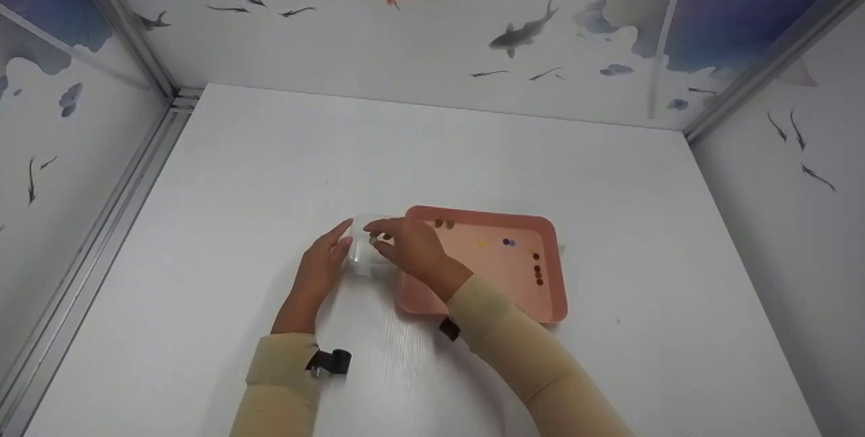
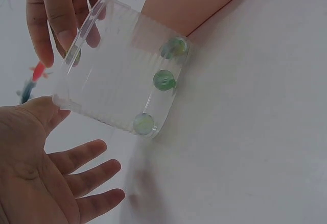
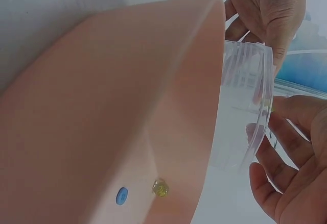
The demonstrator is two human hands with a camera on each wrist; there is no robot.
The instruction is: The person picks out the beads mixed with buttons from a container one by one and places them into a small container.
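Observation:
My left hand (image 1: 324, 265) rests against the left side of a clear plastic box (image 2: 112, 66), thumb and a finger at its rim and the other fingers spread straight. Several greenish glass marbles (image 2: 164, 80) lie along the bottom of the box. Over the box's opening, my right hand (image 1: 415, 248) pinches a marble (image 2: 75, 56) between thumb and fingertips, close by the rim. In the right wrist view, the box partly hides behind the wall of a pink tray (image 3: 168, 81).
Beside the box, the pink tray (image 1: 561, 288) holds two marbles (image 1: 445, 223) in its far left corner. Small blue buttons (image 1: 508, 242), a yellow piece (image 1: 482, 244) and a row of dark round pieces (image 1: 538, 269) also lie in it. Printed panels enclose the white table (image 1: 304, 146).

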